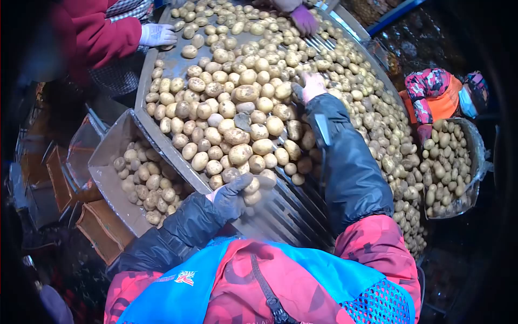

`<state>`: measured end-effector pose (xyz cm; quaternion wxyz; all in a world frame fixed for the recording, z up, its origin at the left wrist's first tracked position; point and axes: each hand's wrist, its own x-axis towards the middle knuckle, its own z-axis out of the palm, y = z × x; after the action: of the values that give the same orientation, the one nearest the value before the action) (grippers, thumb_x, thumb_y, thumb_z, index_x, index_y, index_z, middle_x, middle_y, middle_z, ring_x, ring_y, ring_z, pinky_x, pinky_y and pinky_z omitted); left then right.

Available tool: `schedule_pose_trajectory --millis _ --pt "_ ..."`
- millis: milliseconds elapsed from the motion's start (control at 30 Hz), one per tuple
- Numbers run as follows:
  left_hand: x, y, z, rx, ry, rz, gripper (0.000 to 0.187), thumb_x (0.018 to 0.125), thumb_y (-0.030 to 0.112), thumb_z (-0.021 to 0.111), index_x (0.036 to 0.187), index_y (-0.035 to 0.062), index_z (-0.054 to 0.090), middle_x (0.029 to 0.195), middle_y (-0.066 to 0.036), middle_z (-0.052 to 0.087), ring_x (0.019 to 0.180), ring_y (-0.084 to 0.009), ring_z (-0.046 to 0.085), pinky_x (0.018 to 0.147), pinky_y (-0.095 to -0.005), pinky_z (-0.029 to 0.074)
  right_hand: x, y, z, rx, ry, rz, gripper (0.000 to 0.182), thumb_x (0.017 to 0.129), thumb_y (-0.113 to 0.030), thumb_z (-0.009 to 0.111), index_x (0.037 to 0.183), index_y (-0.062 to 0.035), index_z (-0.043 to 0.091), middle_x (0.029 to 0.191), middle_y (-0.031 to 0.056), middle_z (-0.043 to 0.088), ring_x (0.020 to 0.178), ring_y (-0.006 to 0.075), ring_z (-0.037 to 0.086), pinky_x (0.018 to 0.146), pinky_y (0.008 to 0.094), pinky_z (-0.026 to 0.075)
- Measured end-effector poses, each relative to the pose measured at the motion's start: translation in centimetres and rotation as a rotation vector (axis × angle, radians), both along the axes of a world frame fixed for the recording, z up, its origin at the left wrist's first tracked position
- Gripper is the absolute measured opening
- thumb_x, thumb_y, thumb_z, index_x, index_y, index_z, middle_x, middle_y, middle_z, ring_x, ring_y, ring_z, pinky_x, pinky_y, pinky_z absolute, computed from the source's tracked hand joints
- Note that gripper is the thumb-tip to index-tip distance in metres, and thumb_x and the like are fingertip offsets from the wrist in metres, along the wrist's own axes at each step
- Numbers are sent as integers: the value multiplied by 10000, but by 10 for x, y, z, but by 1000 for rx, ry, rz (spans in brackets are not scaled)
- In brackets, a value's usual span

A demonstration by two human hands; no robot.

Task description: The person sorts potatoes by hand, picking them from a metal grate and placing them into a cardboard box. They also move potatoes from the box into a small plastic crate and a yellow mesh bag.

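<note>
My left hand [231,197], in a grey glove, is at the near left edge of the sorting table, with its thumb and fingers around a couple of potatoes [252,186]. Slightly blurred potatoes show beside its fingertips, over the dark slatted bars [286,208]. Farther forward, my right hand [312,87] reaches over the heap of potatoes [253,81]. It wears a pale pinkish glove with a dark thumb; the rest of its fingers are mostly hidden among the potatoes. A dark grey lump [242,121] sits in the heap between my hands.
Left of the table, a bin [116,186] holds potatoes. A lined container of potatoes [450,173] stands at the right, with a person in an orange vest [442,102] beside it. Across the table are a co-worker's white-gloved hand [158,35] and another's purple-gloved hand [304,20].
</note>
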<state>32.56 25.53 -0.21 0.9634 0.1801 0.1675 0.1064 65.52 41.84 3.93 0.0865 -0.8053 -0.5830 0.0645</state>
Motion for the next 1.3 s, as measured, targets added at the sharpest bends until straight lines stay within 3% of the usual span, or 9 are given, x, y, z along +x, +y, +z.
schedule_pose_trajectory --millis 67,200,367,500,567,633,700,933,1300 --pt "1 1 18 -24 19 10 785 926 628 524 1429 27 468 1205 -132 622 950 -200 633 717 -311 521 -3 11 -10 -122 22 -53 415 827 -289 674 1238 -231 676 1453 166 479 1321 328 486 1101 408 407" --pt "2 3 19 -63 6 -20 779 942 614 498 1445 22 448 1234 -167 612 1012 -261 645 805 -398 540 -16 14 2 78 372 -95 307 817 -310 666 1044 -115 732 949 160 713 972 291 693 889 409 528" --pt "4 4 5 -137 -45 -60 691 989 537 491 1449 25 436 1267 -207 598 1040 -291 652 829 -449 558 -125 1 60 -169 -53 332 370 819 -404 707 1020 -93 725 1014 159 728 959 312 704 862 422 543" --pt "6 1 2 -174 -41 -20 639 1009 511 470 1442 42 449 1292 -235 583 1030 -309 653 835 -475 555 -152 21 27 -195 -286 227 478 806 -489 703 1052 -80 722 1088 194 711 1025 337 685 888 436 542" --pt "5 4 12 -86 -58 -35 680 987 551 487 1437 42 460 1308 -224 576 1038 -281 637 822 -438 547 -104 27 39 -344 81 341 602 812 -570 664 1089 -37 708 1033 189 718 955 332 694 842 407 542" --pt "6 2 17 -45 -44 42 664 991 541 481 1441 54 461 1317 -189 578 1047 -254 634 821 -428 547 -79 7 58 -361 561 45 386 779 -334 762 1022 -38 709 861 164 684 847 319 682 760 393 549" --pt "6 3 18 -69 -97 58 633 997 518 488 1403 33 485 1254 -157 604 1024 -252 639 843 -425 539 -26 -19 37 -39 312 627 389 810 -334 757 1032 -22 690 864 152 686 796 307 671 705 391 537" --pt "16 -3 0 -56 -197 54 563 1021 458 480 1355 6 509 1261 -119 616 1096 -228 634 894 -402 540 -54 -67 29 -391 335 233 729 839 -486 735 1325 33 574 1238 222 658 1158 281 628 981 376 488" --pt "-23 -39 37 -169 -212 234 675 947 539 547 1342 -7 526 1075 -95 615 977 -168 590 796 -309 495 -80 -38 66 -970 690 390 593 935 -410 661 1391 -49 549 1310 72 622 1192 192 548 1027 357 423"
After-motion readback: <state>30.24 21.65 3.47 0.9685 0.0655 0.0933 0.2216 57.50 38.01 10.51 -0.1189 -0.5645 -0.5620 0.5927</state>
